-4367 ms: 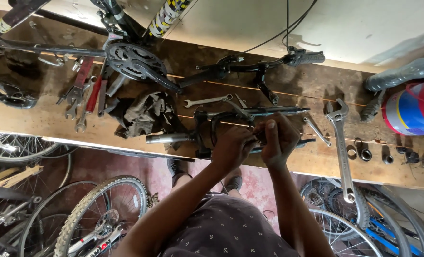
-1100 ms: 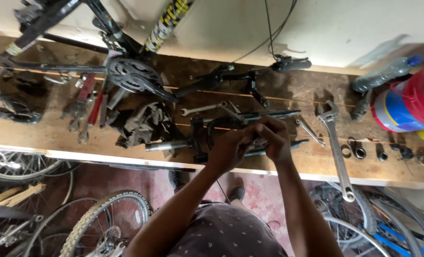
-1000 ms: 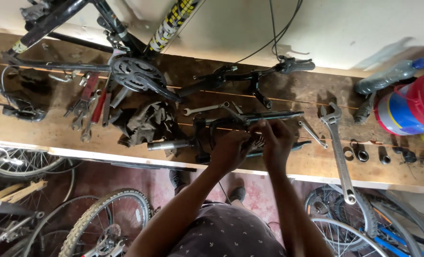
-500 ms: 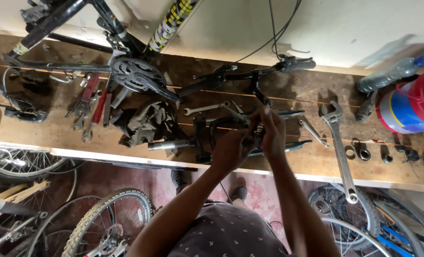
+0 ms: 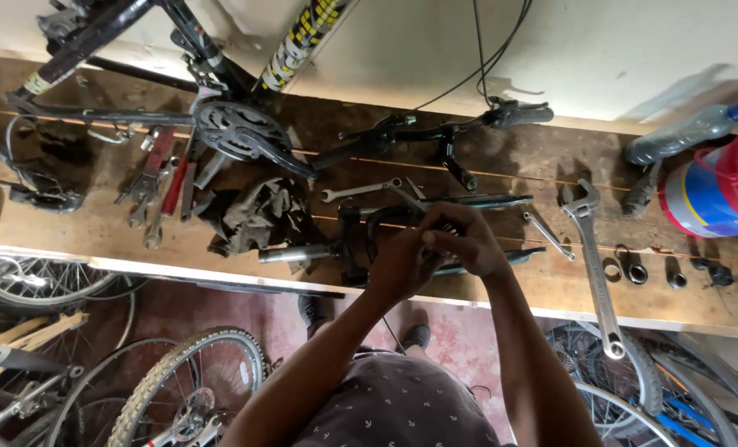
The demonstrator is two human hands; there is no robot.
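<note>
Over the wooden tabletop (image 5: 71, 228), left hand (image 5: 402, 263) and right hand (image 5: 461, 240) are pressed together, fingers pinching a dark bicycle part (image 5: 360, 240) beside a long wrench (image 5: 594, 261)

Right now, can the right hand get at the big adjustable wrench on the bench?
Probably yes: the right hand is just left of the adjustable wrench, with only a small spanner lying flat between them.
</note>
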